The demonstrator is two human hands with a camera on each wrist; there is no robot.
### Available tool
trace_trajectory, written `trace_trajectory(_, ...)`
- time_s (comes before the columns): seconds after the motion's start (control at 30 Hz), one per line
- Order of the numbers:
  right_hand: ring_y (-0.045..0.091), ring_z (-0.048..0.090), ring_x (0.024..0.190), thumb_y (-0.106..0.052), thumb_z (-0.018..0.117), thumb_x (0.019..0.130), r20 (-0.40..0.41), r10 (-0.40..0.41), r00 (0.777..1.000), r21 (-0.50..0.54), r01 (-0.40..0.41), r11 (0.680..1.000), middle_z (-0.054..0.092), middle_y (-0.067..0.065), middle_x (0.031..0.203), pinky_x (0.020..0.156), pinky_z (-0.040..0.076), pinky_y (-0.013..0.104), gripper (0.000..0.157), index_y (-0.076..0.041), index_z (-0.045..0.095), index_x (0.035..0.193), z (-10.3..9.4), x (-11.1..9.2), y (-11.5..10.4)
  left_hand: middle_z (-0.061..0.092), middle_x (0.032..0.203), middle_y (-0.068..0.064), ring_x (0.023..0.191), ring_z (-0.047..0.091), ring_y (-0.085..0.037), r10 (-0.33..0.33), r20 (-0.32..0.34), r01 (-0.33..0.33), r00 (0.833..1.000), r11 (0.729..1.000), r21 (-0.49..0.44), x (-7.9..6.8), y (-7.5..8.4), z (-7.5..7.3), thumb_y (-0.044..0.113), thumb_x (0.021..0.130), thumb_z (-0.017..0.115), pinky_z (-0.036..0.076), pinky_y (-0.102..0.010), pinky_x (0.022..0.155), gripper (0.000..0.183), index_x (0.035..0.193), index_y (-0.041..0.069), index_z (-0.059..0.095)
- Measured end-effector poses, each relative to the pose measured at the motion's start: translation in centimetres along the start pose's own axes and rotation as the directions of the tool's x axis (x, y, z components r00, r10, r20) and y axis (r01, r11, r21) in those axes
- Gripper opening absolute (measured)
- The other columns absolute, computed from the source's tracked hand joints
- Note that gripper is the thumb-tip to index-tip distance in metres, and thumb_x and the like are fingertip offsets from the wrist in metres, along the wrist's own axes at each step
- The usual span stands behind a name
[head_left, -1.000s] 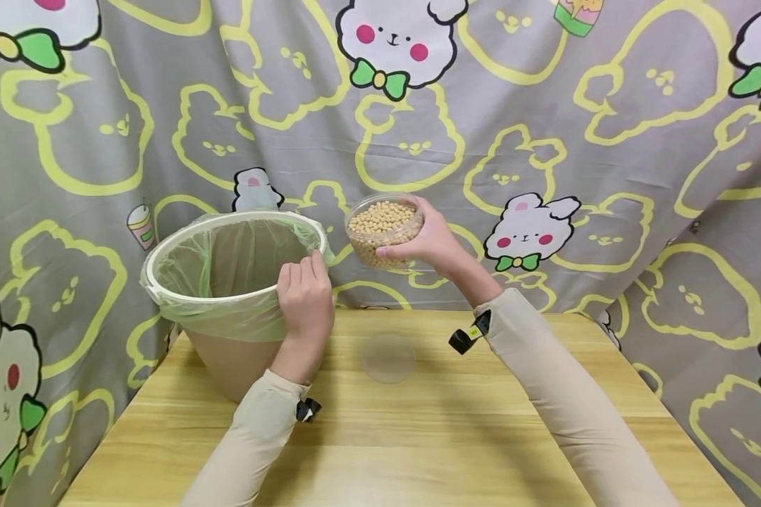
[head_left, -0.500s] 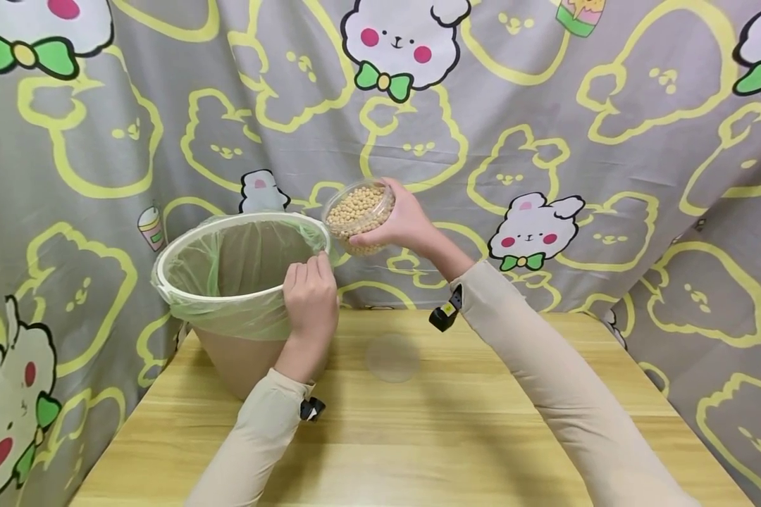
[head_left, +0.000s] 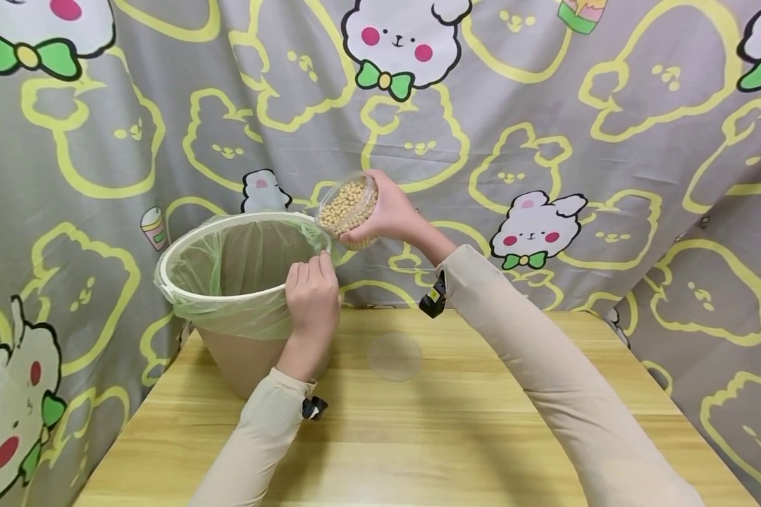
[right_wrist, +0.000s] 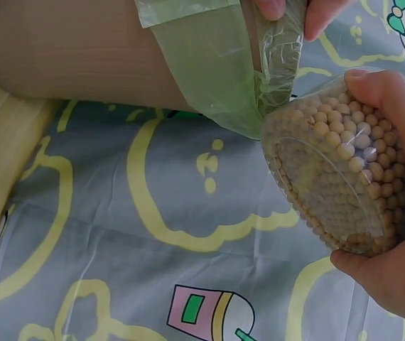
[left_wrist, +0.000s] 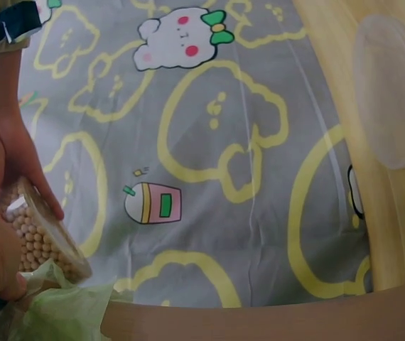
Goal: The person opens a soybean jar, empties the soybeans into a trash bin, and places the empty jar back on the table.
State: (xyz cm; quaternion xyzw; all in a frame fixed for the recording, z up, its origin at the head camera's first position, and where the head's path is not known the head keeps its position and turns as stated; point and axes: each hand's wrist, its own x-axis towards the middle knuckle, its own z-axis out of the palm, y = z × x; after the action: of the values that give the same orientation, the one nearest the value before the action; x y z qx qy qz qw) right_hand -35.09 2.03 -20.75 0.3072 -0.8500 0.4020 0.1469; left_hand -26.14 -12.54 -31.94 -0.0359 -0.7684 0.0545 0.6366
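A wide, pale yellow wood-grain tabletop [head_left: 412,451] narrows away from the viewer. Behind its far edge hangs a grey fabric curtain [head_left: 418,169], lightly creased, printed with loose yellow animal outlines; similarly patterned grey cloth flanks the tabletop on its left and right. Above the tabletop's far edge, towards its right end, sits a printed white rabbit [head_left: 535,229] with pink cheeks and a green bow. Soft light lays a blurred shadow [head_left: 482,426] across the tabletop.
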Motion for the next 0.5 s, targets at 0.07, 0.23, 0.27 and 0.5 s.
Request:
trace_trajectory(0.07,0.014,0.051,0.106,-0.035,0.092,0.042,0.005,-0.011,1.0,-0.013,0.011,1.0,0.05,0.003,0.123,0.092,0.045,0.027,0.115,-0.008,0.035,0.138,0.1,0.2,0.0,0.057,0.071,-0.009,0.065,0.054,-0.027,0.002,0.002,-0.002,1.0,1.0,0.003,0.0,0.0,0.0,-0.003,0.074,0.058,0.043,-0.035,0.073,0.022,0.095,0.0,0.063)
trace_trajectory(0.23,0.015,0.051,0.107,-0.034,0.092,0.043,0.028,-0.03,0.999,-0.05,0.032,0.998,0.049,0.005,0.123,0.092,0.045,0.029,0.116,-0.006,0.033,0.139,0.1,0.8,-0.1,0.057,0.072,-0.009,0.065,0.054,-0.027,0.006,0.007,-0.006,1.0,1.0,0.012,0.1,0.1,-0.1,-0.003,0.073,0.059,0.043,-0.035,0.072,0.023,0.096,-0.001,0.063)
trace_trajectory(0.27,0.016,0.051,0.107,-0.035,0.092,0.044,0.033,-0.032,0.999,-0.06,0.034,0.998,0.049,0.005,0.123,0.092,0.045,0.029,0.117,-0.006,0.032,0.14,0.0,0.8,-0.2,0.057,0.072,-0.009,0.065,0.054,-0.027,0.007,0.006,-0.007,1.0,1.0,0.012,0.1,0.1,-0.1,-0.003,0.073,0.059,0.043,-0.035,0.072,0.023,0.096,-0.001,0.063)
trace_trajectory(0.5,0.017,0.05,0.107,-0.037,0.091,0.044,0.059,-0.046,0.997,-0.12,0.053,0.991,0.049,0.005,0.123,0.092,0.045,0.03,0.118,-0.007,0.031,0.14,-0.1,1.2,-0.8,0.058,0.072,-0.009,0.066,0.054,-0.026,0.006,0.02,-0.006,1.0,1.0,0.019,0.0,0.0,0.0,-0.002,0.076,0.058,0.044,-0.034,0.074,0.021,0.096,-0.001,0.064)
